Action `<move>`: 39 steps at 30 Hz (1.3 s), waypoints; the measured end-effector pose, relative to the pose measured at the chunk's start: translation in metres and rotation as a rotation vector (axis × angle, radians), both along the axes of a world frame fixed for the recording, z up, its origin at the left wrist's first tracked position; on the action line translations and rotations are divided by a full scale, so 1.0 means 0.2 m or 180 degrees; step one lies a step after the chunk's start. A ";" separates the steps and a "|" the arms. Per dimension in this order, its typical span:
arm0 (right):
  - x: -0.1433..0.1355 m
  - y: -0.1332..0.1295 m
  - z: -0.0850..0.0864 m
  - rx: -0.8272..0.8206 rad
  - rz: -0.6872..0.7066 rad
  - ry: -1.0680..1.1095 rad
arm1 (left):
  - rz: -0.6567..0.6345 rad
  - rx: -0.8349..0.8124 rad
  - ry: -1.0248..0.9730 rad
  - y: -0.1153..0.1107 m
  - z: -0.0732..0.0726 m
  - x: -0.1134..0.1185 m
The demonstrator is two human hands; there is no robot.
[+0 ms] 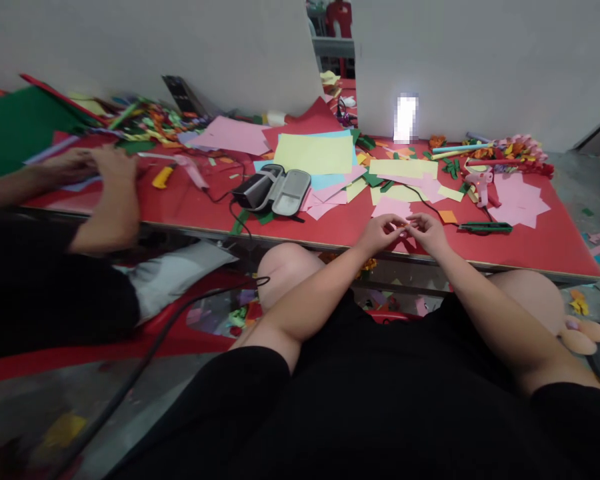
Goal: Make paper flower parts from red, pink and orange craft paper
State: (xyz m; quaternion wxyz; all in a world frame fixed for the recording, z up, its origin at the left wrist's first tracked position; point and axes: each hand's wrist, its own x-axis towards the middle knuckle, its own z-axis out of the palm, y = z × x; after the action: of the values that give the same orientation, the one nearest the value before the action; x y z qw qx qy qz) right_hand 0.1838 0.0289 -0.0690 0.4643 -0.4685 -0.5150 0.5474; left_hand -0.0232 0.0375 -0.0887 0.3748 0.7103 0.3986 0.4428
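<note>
Over the front edge of the red table [325,235], my left hand [381,233] and my right hand [427,232] meet at their fingertips. Both are closed in a pinch on a small orange-red piece [403,227], mostly hidden by the fingers. Pink paper [393,208] lies just behind them. Right of my right hand are an orange paper square [448,217] and a green cutter knife [485,227]. A pink glue gun [481,185] stands farther back.
An open grey case [290,192] and yellow sheets [314,155] lie left of centre. A co-worker's hands [113,163] work at the left, near a yellow-handled tool [163,177]. A bright phone [405,119] leans against the back wall. A black cable [155,343] crosses the lower left.
</note>
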 end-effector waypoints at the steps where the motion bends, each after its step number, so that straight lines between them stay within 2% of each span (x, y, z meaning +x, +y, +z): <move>1: 0.00 0.01 0.00 0.0040 -0.0033 -0.0025 | 0.0008 0.0006 0.0012 0.00 0.00 0.00; 7: -0.01 0.01 -0.01 0.0270 -0.0191 -0.0146 | 0.0035 0.0109 0.0097 0.00 -0.01 0.00; 16: 0.00 0.00 -0.01 0.0345 -0.0206 -0.0258 | 0.0023 0.0403 0.0117 0.02 -0.02 -0.02; 28: 0.02 0.02 -0.05 0.0410 -0.0124 -0.0312 | -0.0085 0.0381 -0.0199 0.05 -0.10 -0.03; 39: 0.02 0.03 -0.09 0.0521 -0.0046 -0.0178 | 0.0041 0.0387 -0.0184 0.03 -0.07 -0.04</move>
State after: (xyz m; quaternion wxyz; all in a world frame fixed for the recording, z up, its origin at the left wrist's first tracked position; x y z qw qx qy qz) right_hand 0.1887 0.0348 -0.0878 0.4905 -0.4478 -0.5675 0.4867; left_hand -0.0308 0.0431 -0.1036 0.3395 0.7161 0.3646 0.4890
